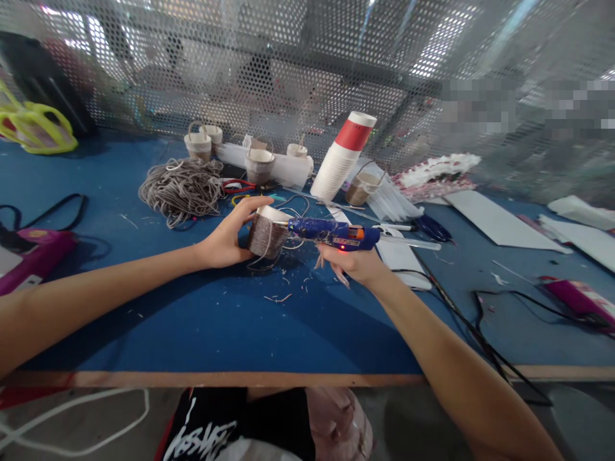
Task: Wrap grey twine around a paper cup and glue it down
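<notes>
My left hand (230,235) is wrapped round a paper cup (266,238) whose side is wound with grey-brown cord; its white rim shows at the top. In my right hand (353,261) is a blue hot glue gun (331,233) with a small red light lit. Its metal nozzle points left and is at the cup's upper edge; whether it touches cannot be made out. A clear glue stick (413,241) sticks out of the gun's back end. A loose cord end hangs below the cup.
Behind my left hand lies a heap of grey cord (185,187). Several small cord-wrapped cups with handles, such as this one (260,165), stand near the mesh screen. A tilted stack of white cups (342,157), white sheets (502,219) and purple power strips (581,299) are on the blue table (216,326).
</notes>
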Available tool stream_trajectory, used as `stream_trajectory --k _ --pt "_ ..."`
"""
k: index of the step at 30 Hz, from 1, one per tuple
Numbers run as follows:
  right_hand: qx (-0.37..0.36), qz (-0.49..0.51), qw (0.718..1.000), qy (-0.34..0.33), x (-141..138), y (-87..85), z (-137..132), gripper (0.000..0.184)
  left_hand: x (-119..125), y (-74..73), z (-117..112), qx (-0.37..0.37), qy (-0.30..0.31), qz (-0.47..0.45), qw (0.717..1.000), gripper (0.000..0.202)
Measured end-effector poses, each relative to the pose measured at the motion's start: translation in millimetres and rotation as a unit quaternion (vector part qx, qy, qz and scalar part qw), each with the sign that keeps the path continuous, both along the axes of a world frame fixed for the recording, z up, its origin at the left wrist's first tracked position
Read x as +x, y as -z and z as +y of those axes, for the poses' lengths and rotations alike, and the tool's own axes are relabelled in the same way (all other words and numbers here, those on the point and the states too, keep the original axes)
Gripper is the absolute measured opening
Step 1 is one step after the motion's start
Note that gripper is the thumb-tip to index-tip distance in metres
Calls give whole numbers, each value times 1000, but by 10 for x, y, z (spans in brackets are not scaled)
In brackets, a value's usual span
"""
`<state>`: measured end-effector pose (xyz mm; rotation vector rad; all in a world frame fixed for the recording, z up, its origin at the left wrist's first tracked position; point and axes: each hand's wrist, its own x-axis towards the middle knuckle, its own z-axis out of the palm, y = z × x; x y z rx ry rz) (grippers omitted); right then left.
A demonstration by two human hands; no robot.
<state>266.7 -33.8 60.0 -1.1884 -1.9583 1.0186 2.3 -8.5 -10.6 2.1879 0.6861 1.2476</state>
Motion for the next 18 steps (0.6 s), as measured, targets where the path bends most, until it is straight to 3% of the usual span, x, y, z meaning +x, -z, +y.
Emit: stream_trajectory --k 18 --pt "29 -8 999 -16 37 -8 19 28 -5 21 18 -56 9 -43 997 82"
